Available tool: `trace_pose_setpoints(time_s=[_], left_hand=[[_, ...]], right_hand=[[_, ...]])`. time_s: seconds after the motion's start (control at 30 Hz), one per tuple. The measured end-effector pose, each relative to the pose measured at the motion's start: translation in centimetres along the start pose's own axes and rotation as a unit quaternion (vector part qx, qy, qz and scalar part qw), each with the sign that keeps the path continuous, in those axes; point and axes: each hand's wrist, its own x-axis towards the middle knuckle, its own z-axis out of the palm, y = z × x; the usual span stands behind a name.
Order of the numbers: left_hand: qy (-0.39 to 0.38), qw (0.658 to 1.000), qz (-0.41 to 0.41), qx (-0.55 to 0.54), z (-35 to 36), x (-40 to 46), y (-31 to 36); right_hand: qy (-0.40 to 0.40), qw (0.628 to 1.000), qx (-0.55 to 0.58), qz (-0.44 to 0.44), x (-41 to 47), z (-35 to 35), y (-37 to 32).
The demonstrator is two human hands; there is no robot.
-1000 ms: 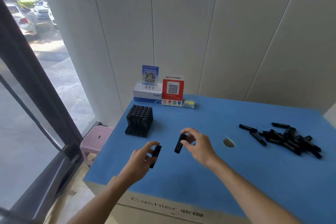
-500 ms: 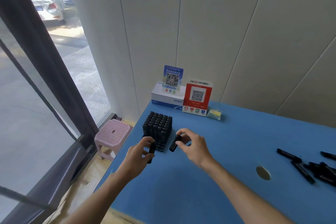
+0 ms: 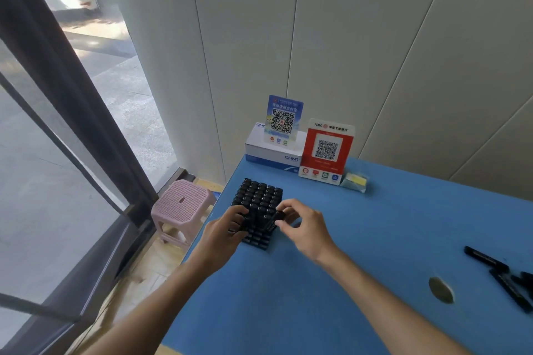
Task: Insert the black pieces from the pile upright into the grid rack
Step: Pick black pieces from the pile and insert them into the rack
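Blue table (image 3: 375, 239) edge — grid rack (image 3: 257, 204) near

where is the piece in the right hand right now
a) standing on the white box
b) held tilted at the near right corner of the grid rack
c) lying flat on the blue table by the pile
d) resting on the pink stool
b: the right hand pinches a black piece, tilted, against the near right corner of the grid rack, not yet upright in a slot.

Both forearms are bare, with no sleeves, and the left hand (image 3: 222, 232) wears a ring.
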Motion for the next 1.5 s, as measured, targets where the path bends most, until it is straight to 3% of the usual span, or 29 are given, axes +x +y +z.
trace_pose_setpoints(time_s=[0.37,0.6,0.8,1.0,1.27,1.5], left_hand=[[-0.041,0.988,0.141,0.041,-2.8,4.4,-2.1],[-0.061,0.976,0.197,0.073,-3.5,6.5,-3.8],[-0.074,0.962,0.254,0.073,-2.7,7.9,-5.8],[-0.06,0.956,0.281,0.055,-2.3,8.5,-6.3],[-0.07,0.939,0.319,0.107,-2.6,9.4,-6.7],[-0.053,0.931,0.339,0.126,-2.2,8.9,-6.8]], right_hand=[[0.04,0.997,-0.071,-0.001,2.0,2.4,-2.1],[0.036,0.97,-0.24,-0.004,2.1,4.9,-2.1],[0.08,0.949,-0.303,-0.011,2.0,6.7,-1.7],[0.106,0.933,-0.343,-0.039,2.2,7.1,-1.7],[0.101,0.909,-0.397,-0.075,2.2,7.5,-2.1],[0.112,0.913,-0.39,-0.046,2.0,7.8,-1.8]])
